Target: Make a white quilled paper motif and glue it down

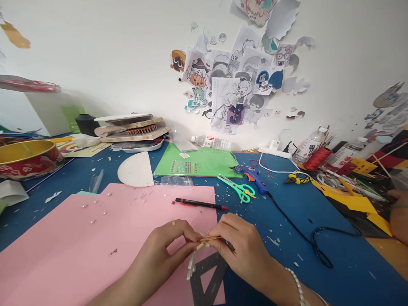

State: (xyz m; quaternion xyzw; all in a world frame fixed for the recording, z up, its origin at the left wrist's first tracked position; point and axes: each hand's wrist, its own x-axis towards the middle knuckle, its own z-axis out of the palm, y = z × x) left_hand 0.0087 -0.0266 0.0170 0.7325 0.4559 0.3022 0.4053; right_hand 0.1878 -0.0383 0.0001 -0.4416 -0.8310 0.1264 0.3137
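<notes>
Together over the pink paper (95,238): left hand (165,246) and right hand (242,248), fingertips meeting. Pinched between them, a thin stick (210,239), lying level, the left hand's fingers closed on its left end, the right hand's thumb and forefinger closed on its right end. Hanging just below the left fingertips, a pale white strip (191,265), touching them. Directly beneath the right hand, a dark set square (208,276), resting partly on the pink sheet. Just beyond both hands, a black-and-red pen (200,204) on the same sheet. Farther off past the right hand, green scissors (237,187) and a blue glue gun (253,176), its black cord trailing across the blue table (318,204) to the right. Well beyond the left hand, a white half-round piece (135,170).
</notes>
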